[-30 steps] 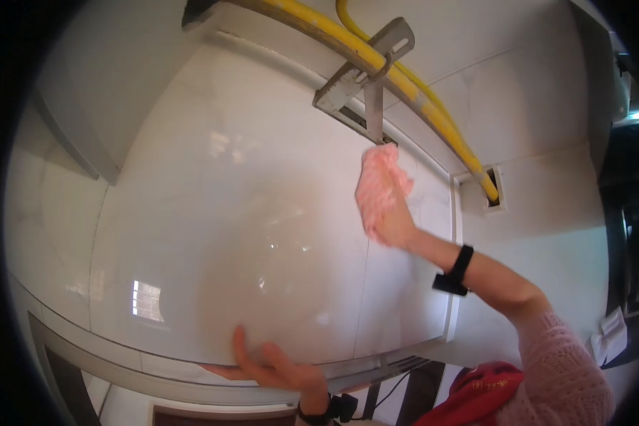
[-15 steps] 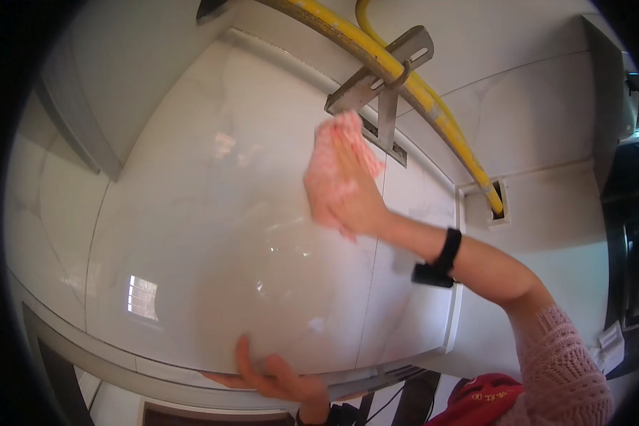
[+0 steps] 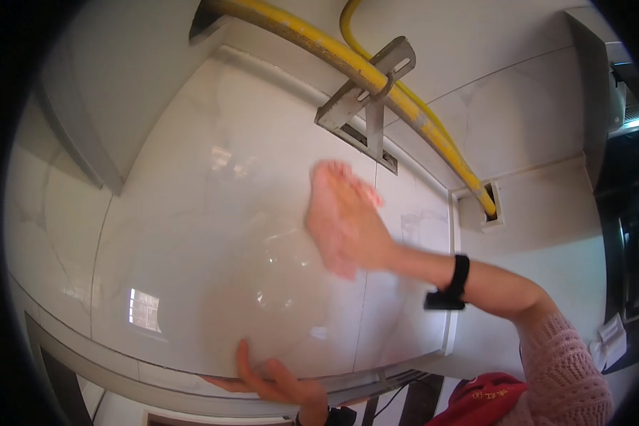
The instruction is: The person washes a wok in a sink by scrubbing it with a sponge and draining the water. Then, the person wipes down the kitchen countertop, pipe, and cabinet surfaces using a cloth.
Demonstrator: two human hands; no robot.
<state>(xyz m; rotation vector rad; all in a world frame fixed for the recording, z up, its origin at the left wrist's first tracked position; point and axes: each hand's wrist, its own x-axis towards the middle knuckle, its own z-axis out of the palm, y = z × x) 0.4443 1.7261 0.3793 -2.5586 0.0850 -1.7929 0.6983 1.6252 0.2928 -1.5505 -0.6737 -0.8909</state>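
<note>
Head view: I can't read the red garment (image 3: 476, 406)'s yellow lettering (image 3: 495, 393). The outstretched right hand (image 3: 366, 238) clasps a pink cloth (image 3: 325, 213); the left hand (image 3: 285, 385), fingers parted, is by the tile's (image 3: 184, 234) edge.

ok so the right hand (image 3: 366, 231) and the pink cloth (image 3: 325, 213) under it are way lower on the white tiles (image 3: 177, 213) now. A second ago the cloth is right up at the far end of the metal bracket (image 3: 342, 105), covering its tip, then half a second ago it's over to the left with its top edge overlapping the bracket's middle. Now there's a gap, and the whole bottom strip of the bracket shows. Cloth is mostly left of the tile seam (image 3: 360, 326) too, where a second ago it sits across that line. The forearm (image 3: 429, 262) also lies flatter across the view than in either earlier shot
</note>
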